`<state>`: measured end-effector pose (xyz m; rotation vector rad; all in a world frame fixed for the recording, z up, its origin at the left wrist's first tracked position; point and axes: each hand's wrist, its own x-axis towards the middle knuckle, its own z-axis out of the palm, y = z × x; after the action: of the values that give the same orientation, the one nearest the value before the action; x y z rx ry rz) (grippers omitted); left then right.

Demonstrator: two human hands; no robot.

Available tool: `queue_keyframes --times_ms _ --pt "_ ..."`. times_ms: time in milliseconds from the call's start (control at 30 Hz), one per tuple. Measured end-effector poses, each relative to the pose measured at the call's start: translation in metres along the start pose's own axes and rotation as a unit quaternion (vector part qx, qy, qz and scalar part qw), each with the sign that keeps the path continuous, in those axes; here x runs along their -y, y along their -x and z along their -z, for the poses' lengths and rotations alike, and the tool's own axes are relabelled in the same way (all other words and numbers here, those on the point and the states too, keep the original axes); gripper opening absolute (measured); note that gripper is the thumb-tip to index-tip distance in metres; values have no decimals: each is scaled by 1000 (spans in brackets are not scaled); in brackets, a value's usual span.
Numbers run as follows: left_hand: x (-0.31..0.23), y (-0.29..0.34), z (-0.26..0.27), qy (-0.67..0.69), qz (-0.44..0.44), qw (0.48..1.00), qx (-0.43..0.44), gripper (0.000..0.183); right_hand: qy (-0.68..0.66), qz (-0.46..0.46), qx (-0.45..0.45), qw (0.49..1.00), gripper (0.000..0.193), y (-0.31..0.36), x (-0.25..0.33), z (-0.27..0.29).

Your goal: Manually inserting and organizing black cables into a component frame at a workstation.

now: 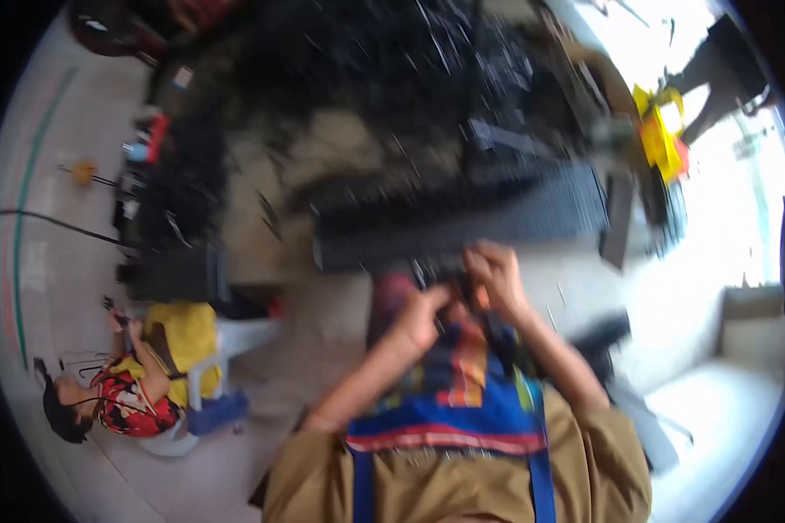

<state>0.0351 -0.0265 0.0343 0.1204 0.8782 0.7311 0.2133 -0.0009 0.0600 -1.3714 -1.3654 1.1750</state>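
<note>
**Fingers busy over the lap, just short of the black tray**

The surface [340,131] spreads out beyond the fingers, and across its far part lies a wide heap of black parts [323,57], too blurred to sort. Just ahead of the fingertips, along the near side, sits a long ribbed black tray [497,209]. Below the fingers is a blue patterned apron [488,427]. A seated co-worker [139,397] is well apart, off to the left of the left fingers.

The left hand [419,321] and right hand [497,275] come close together above the lap, fingers of both curled inward. Blur hides the contact, so I cannot tell what either pinches. Between and just ahead of the left fingers shows a small dark piece [426,274], its outline unclear. It looks light and probably stiff, perhaps smooth enough to slip; a thumb-and-forefinger hold at its ends would likely suit it better than a squeeze across the middle.

The tray's near edge limits forward reach. More open room lies to the right of the right fingers, over pale floor [689,340], and down toward the apron.
</note>
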Motion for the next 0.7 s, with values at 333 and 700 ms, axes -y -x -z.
queue_keyframes --times_ms 333,700 --pt "16 -10 -2 -57 -37 997 23 6 -265 -134 -103 949 12 15 3 -14" --pt "24 -4 -9 -62 -59 996 33 7 -296 -135 -96 941 10 25 -7 -14"
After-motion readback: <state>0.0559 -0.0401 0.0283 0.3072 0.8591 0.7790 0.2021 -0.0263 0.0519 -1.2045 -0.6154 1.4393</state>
